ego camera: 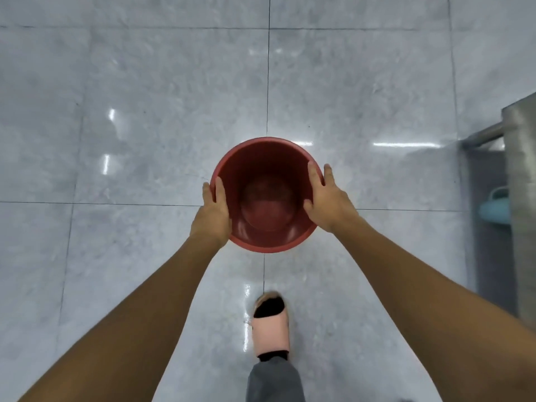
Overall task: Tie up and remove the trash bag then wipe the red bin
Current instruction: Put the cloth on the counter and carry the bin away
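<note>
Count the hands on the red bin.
2. The left hand holds the left rim of the red bin; the right hand holds its right rim. Neither is hidden.

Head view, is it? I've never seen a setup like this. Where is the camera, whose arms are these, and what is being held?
No machine here: a person wears the camera on the head, so you look down along their bare arms. Each grip is simply a hand. The left grip and the right grip hold the red bin by opposite sides of its rim. The bin is empty. Below is a glossy grey tiled floor, and the person's foot in a pink slipper. At the right edge is a metal stand with something light blue under its top.
</note>
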The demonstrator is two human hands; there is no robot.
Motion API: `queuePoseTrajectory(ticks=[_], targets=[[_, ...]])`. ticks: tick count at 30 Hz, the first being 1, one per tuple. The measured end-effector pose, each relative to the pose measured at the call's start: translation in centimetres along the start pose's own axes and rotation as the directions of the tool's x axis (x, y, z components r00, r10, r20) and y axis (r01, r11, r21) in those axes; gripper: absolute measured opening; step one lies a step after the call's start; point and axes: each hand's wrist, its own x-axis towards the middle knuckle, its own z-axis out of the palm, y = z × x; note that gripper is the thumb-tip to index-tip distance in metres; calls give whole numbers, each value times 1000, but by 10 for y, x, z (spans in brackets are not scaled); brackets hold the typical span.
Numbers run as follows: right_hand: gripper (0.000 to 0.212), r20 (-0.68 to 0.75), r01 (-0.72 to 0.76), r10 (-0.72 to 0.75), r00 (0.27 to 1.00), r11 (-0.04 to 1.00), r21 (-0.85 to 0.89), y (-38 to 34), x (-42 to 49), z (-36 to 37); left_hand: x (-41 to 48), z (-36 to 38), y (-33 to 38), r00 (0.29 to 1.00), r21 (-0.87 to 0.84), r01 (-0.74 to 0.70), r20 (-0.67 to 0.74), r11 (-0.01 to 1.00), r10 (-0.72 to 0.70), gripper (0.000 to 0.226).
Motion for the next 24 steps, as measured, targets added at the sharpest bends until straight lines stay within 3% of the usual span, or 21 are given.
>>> queuePoseTrajectory(ticks=[5, 11, 19, 24], targets=[[81, -33, -29, 33, 999, 992, 125, -7, 1, 3, 8, -1, -8, 997, -83, -47, -64, 995, 41, 88], [78, -42, -85, 94, 995, 977, 196, 10, -41, -3, -16, -9, 4, 993, -53, -109, -48, 993, 107, 88], [79, -111, -222, 255, 961, 944, 246, 68, -153, 7, -102, 6, 59, 969, 16, -245, -13, 969, 245, 89], [78, -135, -326, 393, 909, 875, 357, 122, -269, 40, -194, 47, 99, 922, 113, -383, -10, 917, 387, 90]])
